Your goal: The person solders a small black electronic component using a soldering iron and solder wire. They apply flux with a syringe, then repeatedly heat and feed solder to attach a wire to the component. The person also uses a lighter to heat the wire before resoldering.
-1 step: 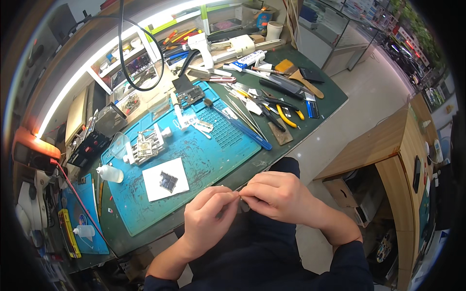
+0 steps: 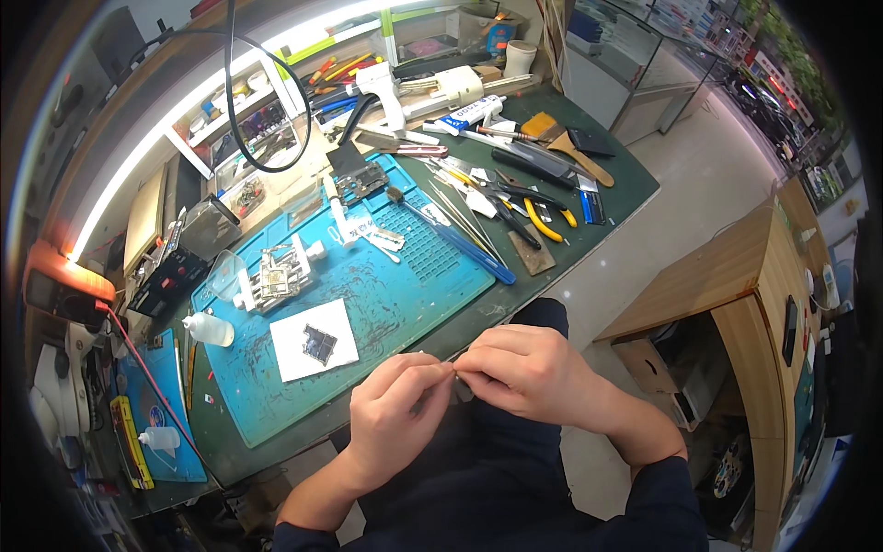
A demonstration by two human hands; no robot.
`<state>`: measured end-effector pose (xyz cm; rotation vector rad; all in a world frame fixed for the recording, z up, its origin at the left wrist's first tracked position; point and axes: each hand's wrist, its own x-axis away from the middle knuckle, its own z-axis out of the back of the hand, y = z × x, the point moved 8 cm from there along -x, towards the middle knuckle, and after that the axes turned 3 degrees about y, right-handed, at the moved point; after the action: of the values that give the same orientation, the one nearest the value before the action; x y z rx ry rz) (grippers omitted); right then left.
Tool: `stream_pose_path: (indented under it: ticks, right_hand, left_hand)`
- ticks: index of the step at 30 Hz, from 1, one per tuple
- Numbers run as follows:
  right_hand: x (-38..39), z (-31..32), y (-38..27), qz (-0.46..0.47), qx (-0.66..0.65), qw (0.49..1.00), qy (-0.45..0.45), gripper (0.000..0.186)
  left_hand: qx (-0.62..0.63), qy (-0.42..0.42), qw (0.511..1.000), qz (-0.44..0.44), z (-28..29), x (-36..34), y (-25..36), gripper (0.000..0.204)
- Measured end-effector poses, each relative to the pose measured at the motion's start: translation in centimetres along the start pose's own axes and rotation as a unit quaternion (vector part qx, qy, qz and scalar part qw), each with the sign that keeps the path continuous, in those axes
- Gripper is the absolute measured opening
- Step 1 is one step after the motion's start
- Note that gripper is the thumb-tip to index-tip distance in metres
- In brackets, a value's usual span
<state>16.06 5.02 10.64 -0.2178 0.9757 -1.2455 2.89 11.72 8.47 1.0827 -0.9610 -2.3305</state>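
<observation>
Pinching what may be a tiny part (image 2: pixel 457 372), left hand (image 2: pixel 397 405) and right hand (image 2: pixel 529 363) meet just beyond the surface (image 2: pixel 635 179), over the lap (image 2: pixel 513 446); a slackened grip could drop it to the floor (image 2: pixel 600 276).

white glue gun (image 2: pixel 390 99), counter (image 2: pixel 627 175) rear | yellow-handled pliers (image 2: pixel 541 224), counter right side | white cup (image 2: pixel 520 61) behind | wooden cabinet (image 2: pixel 704 253) right | black cable loop (image 2: pixel 228 83) upper left
</observation>
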Motion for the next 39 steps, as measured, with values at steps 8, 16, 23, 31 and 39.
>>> stream_pose_path:
  ticks: [8,16,23,31,39]
  right_hand:
    - [0.0,0.1,0.8,-0.051,-0.071,0.996,-0.013,0.011]
    - [0.1,-0.1,0.9,-0.084,-0.095,0.992,-0.008,0.008]
    - [0.1,-0.2,0.8,-0.065,-0.082,0.994,0.014,0.008]
    - [0.7,-0.9,1.8,-0.115,-0.094,0.989,0.013,0.006]
    - [1.0,-1.3,2.5,-0.173,-0.124,0.977,0.007,0.009]
  left_hand:
    - [0.047,0.024,0.997,0.048,0.3,-0.5,0.0,0.013]
    - [0.047,0.03,0.996,0.065,0.5,-0.2,-0.1,0.013]
    - [0.096,0.019,0.982,0.159,0.0,0.6,-1.7,0.008]
    - [0.143,0.003,0.959,0.246,-0.8,1.4,-3.1,0.005]
    - [0.16,-0.007,0.948,0.276,-1.1,1.6,-3.5,0.006]
